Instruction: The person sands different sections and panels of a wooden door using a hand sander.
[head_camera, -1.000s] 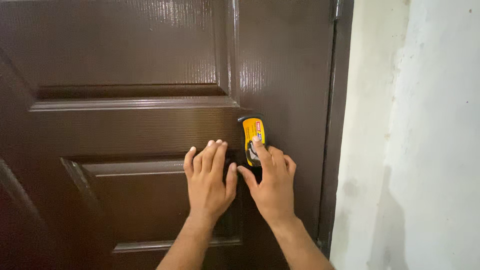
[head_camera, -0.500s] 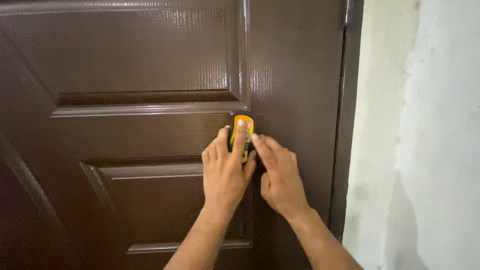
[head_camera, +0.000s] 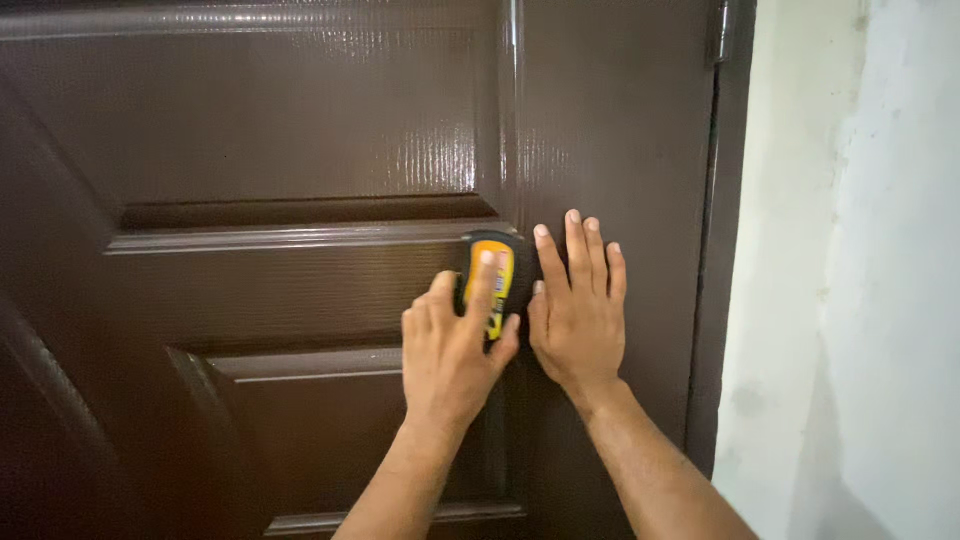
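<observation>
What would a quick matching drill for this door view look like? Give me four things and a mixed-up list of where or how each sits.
Things:
1. left hand
2. right hand
3. yellow device
4. wall

States:
A. pale, to the right of the door
B. flat on the door, fingers spread
C. pressed against the door under one finger
D. index finger laid along the device

Pairs: 1-D, 2-B, 3-C, 4-A

On the door (head_camera: 300, 150), the device (head_camera: 490, 280) lies left of the right hand (head_camera: 578, 310).

A glossy dark-brown panelled door (head_camera: 250, 150) meets a pale, stained wall (head_camera: 850, 250).
</observation>
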